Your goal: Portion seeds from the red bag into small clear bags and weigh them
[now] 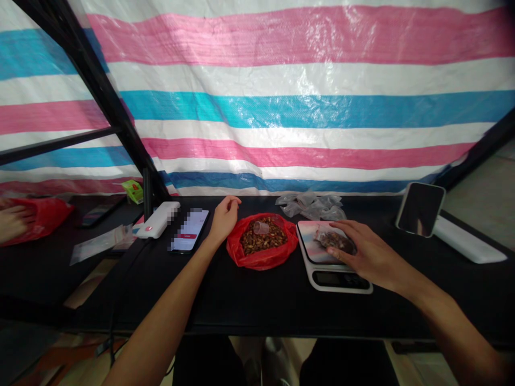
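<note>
My right hand (368,252) is over the kitchen scale (340,277), its thumb and fingers around a small clear plastic bag (336,240) of dark brown pieces lying on the weighing plate. Left of the scale sits an opened red plastic bag (263,261) full of brown, seed-like pieces (259,244). A small clear plastic cup (261,227) lies on those pieces. My left hand (225,215) rests on the table just beyond the red bag's left edge, fingers curled in with nothing seen in them. The scale's display is too dark to read.
Crumpled clear bags (311,205) lie behind the scale. Left of my arm are a lit phone (189,230) and a white box-shaped device (159,220). Another phone (420,209) stands at right. Far left, another person's hand (16,222) touches a red bag (48,217). A striped sheet (281,112) hangs behind.
</note>
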Demonstrator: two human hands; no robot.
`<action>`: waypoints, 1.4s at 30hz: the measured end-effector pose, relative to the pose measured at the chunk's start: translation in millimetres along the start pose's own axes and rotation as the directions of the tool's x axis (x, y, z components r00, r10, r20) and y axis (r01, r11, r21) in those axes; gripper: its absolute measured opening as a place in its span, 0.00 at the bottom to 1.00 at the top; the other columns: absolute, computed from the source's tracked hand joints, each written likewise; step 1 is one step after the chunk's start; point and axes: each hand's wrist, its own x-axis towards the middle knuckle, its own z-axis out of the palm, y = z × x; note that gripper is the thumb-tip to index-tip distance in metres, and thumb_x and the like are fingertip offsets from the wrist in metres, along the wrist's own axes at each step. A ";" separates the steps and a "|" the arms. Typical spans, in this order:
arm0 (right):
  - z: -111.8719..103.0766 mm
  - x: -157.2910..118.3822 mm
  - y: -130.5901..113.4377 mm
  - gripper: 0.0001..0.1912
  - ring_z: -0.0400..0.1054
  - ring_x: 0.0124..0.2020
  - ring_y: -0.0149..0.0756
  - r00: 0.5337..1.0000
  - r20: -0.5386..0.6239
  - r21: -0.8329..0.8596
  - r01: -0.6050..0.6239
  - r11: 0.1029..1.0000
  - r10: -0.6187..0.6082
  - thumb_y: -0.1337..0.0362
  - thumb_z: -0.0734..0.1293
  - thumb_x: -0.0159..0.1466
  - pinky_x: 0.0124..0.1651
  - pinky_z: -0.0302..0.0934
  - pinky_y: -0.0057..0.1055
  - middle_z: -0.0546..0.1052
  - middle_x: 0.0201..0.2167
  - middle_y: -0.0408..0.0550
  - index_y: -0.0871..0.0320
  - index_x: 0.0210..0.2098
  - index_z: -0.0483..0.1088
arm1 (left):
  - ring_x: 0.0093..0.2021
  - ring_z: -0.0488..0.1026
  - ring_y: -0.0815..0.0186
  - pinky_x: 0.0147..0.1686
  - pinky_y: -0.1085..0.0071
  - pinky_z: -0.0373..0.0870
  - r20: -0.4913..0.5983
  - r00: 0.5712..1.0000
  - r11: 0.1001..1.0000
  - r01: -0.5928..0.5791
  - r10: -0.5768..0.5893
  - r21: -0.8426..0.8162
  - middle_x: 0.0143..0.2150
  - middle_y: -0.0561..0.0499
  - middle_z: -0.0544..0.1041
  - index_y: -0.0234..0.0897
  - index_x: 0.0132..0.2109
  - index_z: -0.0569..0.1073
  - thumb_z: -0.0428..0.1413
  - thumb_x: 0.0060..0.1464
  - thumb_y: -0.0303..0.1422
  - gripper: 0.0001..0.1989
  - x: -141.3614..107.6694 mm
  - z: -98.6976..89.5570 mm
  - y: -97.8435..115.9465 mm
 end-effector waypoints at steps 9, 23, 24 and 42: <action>13.4 19.8 -26.8 0.19 0.77 0.50 0.50 0.997 -0.073 0.143 0.005 0.990 0.006 0.48 0.67 0.70 0.54 0.70 0.47 0.80 0.51 0.52 0.50 0.55 0.72 | 0.33 0.72 0.65 0.37 0.69 0.67 -0.009 1.000 1.000 -0.008 0.008 0.024 0.33 0.52 0.76 0.38 0.39 0.75 0.49 0.64 0.35 0.11 3.2 -2.9 -4.1; 35.4 72.6 -98.3 0.14 0.75 0.49 0.49 0.967 0.160 0.107 0.183 0.977 -0.199 0.61 0.66 0.70 0.51 0.65 0.41 0.80 0.48 0.53 0.54 0.54 0.68 | 0.33 0.72 0.65 0.36 0.70 0.65 0.016 0.998 0.995 -0.067 0.066 0.075 0.32 0.53 0.75 0.39 0.39 0.74 0.48 0.66 0.34 0.11 -2.0 -6.0 5.2; 35.3 72.9 -98.0 0.15 0.74 0.49 0.49 0.966 0.162 0.103 0.184 0.978 -0.199 0.63 0.66 0.69 0.51 0.65 0.41 0.80 0.48 0.53 0.54 0.55 0.67 | 0.33 0.72 0.66 0.36 0.70 0.65 0.018 0.997 0.994 -0.075 0.074 0.080 0.32 0.53 0.75 0.39 0.39 0.74 0.48 0.66 0.34 0.11 -2.7 -6.0 7.0; 33.8 72.1 -93.4 0.20 0.75 0.54 0.48 0.970 0.045 0.136 0.232 0.963 -0.240 0.61 0.64 0.71 0.57 0.67 0.47 0.80 0.56 0.49 0.47 0.61 0.68 | 0.36 0.74 0.63 0.38 0.68 0.66 0.087 0.987 0.968 -0.151 0.136 0.201 0.37 0.50 0.79 0.39 0.42 0.75 0.47 0.69 0.33 0.12 -6.3 -7.6 13.3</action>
